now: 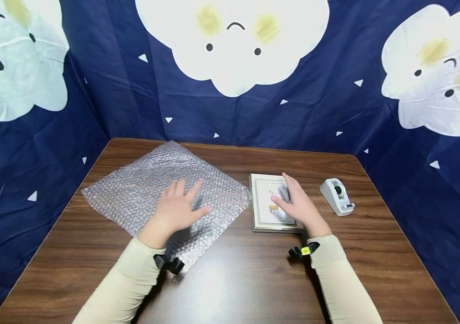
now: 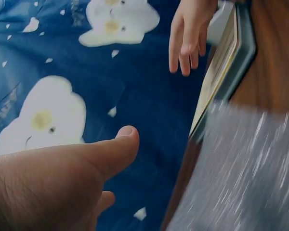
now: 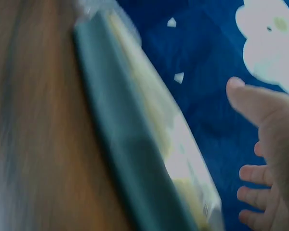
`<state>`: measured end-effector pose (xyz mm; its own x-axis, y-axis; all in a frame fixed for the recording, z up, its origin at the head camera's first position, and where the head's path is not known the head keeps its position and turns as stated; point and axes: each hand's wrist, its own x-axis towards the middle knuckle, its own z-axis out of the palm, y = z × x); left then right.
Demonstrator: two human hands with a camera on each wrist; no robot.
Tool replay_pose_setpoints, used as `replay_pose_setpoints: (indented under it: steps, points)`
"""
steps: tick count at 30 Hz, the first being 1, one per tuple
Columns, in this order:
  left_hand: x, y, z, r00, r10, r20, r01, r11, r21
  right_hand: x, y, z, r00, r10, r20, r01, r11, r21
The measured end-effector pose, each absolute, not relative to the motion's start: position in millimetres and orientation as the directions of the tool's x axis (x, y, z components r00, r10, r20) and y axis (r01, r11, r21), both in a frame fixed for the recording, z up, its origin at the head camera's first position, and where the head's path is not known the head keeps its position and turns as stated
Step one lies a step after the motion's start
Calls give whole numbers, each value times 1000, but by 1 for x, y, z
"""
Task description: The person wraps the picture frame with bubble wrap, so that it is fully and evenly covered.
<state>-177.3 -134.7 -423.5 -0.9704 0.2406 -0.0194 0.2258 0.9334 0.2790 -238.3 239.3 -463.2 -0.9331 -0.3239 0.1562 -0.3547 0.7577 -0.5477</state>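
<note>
A sheet of clear bubble wrap (image 1: 209,189) lies flat on the left half of the table, one corner at the picture frame. My left hand (image 1: 177,209) hovers over it with fingers spread, holding nothing. The picture frame (image 1: 264,216) lies face up with a small printed picture inside a pale border. Above its right side is my right hand (image 1: 300,204), fingers extended and apart from it. In the right wrist view the frame's dark green-grey side (image 3: 120,134) shows beside the straight fingers, blurred. The left wrist view shows the bubble wrap (image 2: 245,173) below the left thumb.
A white tape dispenser (image 1: 336,196) stands right of the picture frame. The brown wood-grain table (image 1: 254,283) meets a dark blue cloth backdrop (image 1: 254,117) with white clouds at the back and sides.
</note>
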Motion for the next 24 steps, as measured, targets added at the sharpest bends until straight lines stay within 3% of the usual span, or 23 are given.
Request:
replay_pose_setpoints:
  steps: [5,11,24]
  points:
    - [-181,-89,-441,-954,300,-5,285,910,301,-229,268,-477,-956,-276,100,-280,755,-593]
    - [-184,-42,-464,-942,337,-10,314,889,333,-222,287,-494,-966,-247,83,-250,794,-554]
    - [-177,5,-503,-931,361,-57,330,896,296,-205,297,-508,-945,-320,73,-320,849,-420]
